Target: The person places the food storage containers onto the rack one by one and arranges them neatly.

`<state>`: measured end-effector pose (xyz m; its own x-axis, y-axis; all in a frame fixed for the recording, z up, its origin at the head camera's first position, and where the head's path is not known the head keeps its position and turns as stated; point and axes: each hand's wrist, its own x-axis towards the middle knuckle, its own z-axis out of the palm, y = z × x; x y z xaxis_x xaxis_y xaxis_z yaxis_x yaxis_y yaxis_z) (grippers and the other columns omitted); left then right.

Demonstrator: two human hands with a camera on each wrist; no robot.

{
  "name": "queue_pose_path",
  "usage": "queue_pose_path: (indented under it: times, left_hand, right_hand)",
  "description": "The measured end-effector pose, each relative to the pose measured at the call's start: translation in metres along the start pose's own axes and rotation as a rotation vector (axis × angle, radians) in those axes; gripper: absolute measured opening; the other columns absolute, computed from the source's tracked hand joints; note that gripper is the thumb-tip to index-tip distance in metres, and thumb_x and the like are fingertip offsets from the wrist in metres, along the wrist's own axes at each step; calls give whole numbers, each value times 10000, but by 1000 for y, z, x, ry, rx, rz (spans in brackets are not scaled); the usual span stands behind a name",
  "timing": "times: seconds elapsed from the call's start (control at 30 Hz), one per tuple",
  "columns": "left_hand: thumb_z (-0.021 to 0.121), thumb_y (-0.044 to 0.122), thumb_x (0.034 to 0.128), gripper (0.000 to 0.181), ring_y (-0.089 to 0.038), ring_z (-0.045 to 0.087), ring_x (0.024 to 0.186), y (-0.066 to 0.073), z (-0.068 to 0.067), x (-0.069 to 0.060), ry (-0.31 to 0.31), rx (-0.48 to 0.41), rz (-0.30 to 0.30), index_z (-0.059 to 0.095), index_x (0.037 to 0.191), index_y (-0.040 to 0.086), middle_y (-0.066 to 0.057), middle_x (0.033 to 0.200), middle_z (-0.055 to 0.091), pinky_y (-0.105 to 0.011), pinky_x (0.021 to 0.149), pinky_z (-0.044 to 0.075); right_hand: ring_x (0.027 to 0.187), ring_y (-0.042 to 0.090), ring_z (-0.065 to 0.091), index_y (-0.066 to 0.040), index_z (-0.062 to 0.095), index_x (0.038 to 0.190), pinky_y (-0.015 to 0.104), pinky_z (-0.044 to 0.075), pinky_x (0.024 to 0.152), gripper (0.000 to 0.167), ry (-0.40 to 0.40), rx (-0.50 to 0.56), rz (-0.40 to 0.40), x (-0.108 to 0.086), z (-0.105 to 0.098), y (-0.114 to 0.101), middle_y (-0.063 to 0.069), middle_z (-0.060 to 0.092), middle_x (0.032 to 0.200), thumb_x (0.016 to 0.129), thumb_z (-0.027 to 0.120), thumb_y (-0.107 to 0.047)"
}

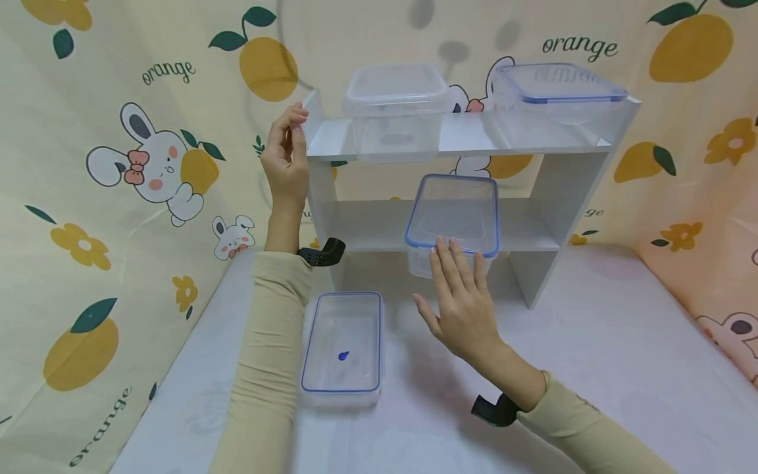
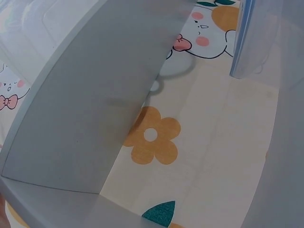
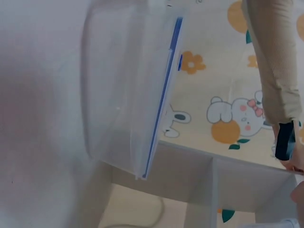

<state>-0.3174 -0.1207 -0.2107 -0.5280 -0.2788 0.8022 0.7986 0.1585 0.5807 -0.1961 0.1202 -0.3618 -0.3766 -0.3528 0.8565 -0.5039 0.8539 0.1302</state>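
Note:
My left hand (image 1: 285,155) is raised beside the upper left corner of a white shelf unit (image 1: 320,191), its fingers loosely bent. Whether its fingertips touch the side panel I cannot tell. With straight fingers, my right hand (image 1: 464,309) rests against the front of a clear lidded food container (image 1: 453,207) with a blue rim. That container sits on the middle shelf and juts out over its front edge. In the right wrist view the container (image 3: 123,95) shows side-on, while the left hand (image 3: 295,161) appears by the shelf's edge.
On the top shelf stand a frosted lidded container (image 1: 397,112) at left and a blue-rimmed container (image 1: 562,99) at right. Another blue-rimmed container (image 1: 342,349) lies on the white table (image 1: 533,395), in front of the unit. A patterned cloth backdrop (image 1: 77,230) surrounds the table.

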Motion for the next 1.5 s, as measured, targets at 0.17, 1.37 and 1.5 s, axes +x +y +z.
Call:
queue_pose_path:
  times: [0.17, 1.37, 1.5]
  left_hand:
    - [428, -15, 969, 214, -213, 560, 1291, -1, 1, 0, 4, 0, 4, 572, 1073, -135, -301, 1239, 593, -272, 1112, 451]
    - [437, -5, 968, 208, -187, 561, 1292, -3, 1, 0, 10, -13, -7, 568, 1072, -129, -292, 1236, 596, -259, 1116, 445]
    - [436, -5, 968, 205, -183, 565, 1288, -5, 1, 1, 13, -13, 1, 570, 1064, -128, -293, 1226, 598, -260, 1119, 442]
  right_hand:
    - [1496, 367, 206, 55, 436, 1400, 399, -69, 1280, 661, -35, -46, 50, 0, 0, 3, 290, 383, 1483, 1032, 250, -462]
    - [1103, 367, 542, -45, 599, 1270, 501, 430, 1077, 720, 213, -102, -17, 2, 17, 74, 209, 591, 1156, 569, 758, -4]
    - [1101, 369, 544, -33, 602, 1256, 504, 450, 1048, 722, 213, -110, -5, 0, 12, 77, 212, 593, 1155, 555, 770, 2]
